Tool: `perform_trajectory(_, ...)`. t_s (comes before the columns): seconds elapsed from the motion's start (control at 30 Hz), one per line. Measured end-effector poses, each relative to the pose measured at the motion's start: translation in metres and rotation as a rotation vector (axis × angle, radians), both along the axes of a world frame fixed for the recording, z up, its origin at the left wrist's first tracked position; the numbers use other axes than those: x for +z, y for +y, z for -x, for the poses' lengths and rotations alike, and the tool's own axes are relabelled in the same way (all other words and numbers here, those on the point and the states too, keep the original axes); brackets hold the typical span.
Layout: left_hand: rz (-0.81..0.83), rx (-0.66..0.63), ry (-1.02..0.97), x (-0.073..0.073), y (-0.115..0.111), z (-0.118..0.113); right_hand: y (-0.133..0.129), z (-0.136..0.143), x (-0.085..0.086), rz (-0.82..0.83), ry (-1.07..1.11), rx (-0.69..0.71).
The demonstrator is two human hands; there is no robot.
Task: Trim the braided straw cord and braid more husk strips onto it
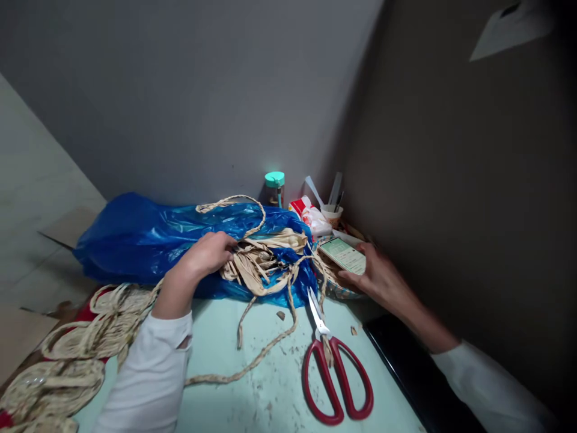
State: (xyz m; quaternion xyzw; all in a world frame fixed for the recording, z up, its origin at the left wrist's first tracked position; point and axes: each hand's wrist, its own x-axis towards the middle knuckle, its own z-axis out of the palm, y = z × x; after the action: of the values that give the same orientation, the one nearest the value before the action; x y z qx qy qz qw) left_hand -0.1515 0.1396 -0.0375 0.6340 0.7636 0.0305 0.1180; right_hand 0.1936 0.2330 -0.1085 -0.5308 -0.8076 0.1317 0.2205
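My left hand (210,252) is at the near edge of a bundle of dried straw strips (252,264), its fingers bent and closed on the strips. The bundle lies on a crumpled blue plastic bag (130,237). My right hand (374,273) grips a smartphone (345,255) by its right end; the lit screen faces up. The phone is over a round basket (340,291). A braided straw cord (265,352) runs from the bundle across the table toward my left sleeve. Scissors with red handles (333,373) lie in front, blades pointing away and slightly apart.
Several woven straw pieces (72,349) lie along the left edge of the pale green table (234,409). A dark flat object (415,367) lies under my right forearm. At the back stand a jar with a turquoise lid (274,183), a red-and-white packet (311,213) and a cup (332,211).
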Motion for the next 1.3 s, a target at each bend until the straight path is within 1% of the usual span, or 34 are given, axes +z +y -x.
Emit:
perform_trajectory(0.1, -0.010, 0.012, -0.001, 0.001, -0.002, 0.000, 0.006, -0.004, 0.003, 0.019, -0.053, 0.073)
perform_trajectory(0.17, -0.021, 0.023, -0.010, 0.001, -0.002, 0.001, 0.008, -0.007, 0.006, -0.007, -0.110, 0.121)
perform_trajectory(0.23, -0.031, 0.029, -0.020, 0.000, -0.002, 0.001, 0.005, -0.004, 0.014, -0.101, -0.177, 0.144)
perform_trajectory(0.3, -0.042, 0.030, -0.031, -0.001, -0.002, 0.002, -0.004, 0.009, 0.026, -0.241, -0.235, 0.168)
perform_trajectory(0.37, -0.054, 0.029, -0.040, -0.002, -0.003, 0.001, -0.021, 0.035, 0.040, -0.329, -0.246, 0.228)
perform_trajectory(0.43, -0.067, 0.025, -0.043, -0.001, -0.004, 0.001, -0.042, 0.071, 0.050, -0.266, -0.275, 0.328)
perform_trajectory(0.5, -0.078, 0.021, -0.041, 0.000, -0.006, 0.001, -0.060, 0.109, 0.054, -0.193, -0.350, 0.411)
perform_trajectory(0.57, -0.087, 0.017, -0.035, 0.000, -0.007, 0.001, -0.074, 0.144, 0.049, -0.163, -0.414, 0.462)
perform_trajectory(0.63, -0.092, 0.014, -0.031, -0.001, -0.007, 0.001, -0.080, 0.170, 0.041, -0.113, -0.495, 0.466)
perform_trajectory(0.73, -0.100, 0.015, -0.033, -0.004, -0.004, 0.001, -0.081, 0.192, 0.029, -0.087, -0.531, 0.436)
perform_trajectory(0.83, -0.113, 0.020, -0.045, -0.007, -0.003, 0.002, -0.079, 0.196, 0.023, -0.072, -0.524, 0.411)
perform_trajectory(0.97, -0.126, 0.011, -0.065, -0.003, -0.007, 0.004, -0.072, 0.189, 0.023, -0.051, -0.474, 0.351)
perform_trajectory(1.13, -0.133, -0.017, -0.067, 0.004, -0.011, 0.002, -0.060, 0.178, 0.027, -0.023, -0.295, 0.300)
perform_trajectory(1.2, -0.140, -0.025, -0.067, 0.004, -0.011, 0.003, -0.055, 0.173, 0.029, 0.021, -0.187, 0.312)
perform_trajectory(1.3, -0.153, -0.043, -0.081, 0.002, -0.010, 0.005, -0.046, 0.165, 0.032, 0.138, -0.007, 0.404)
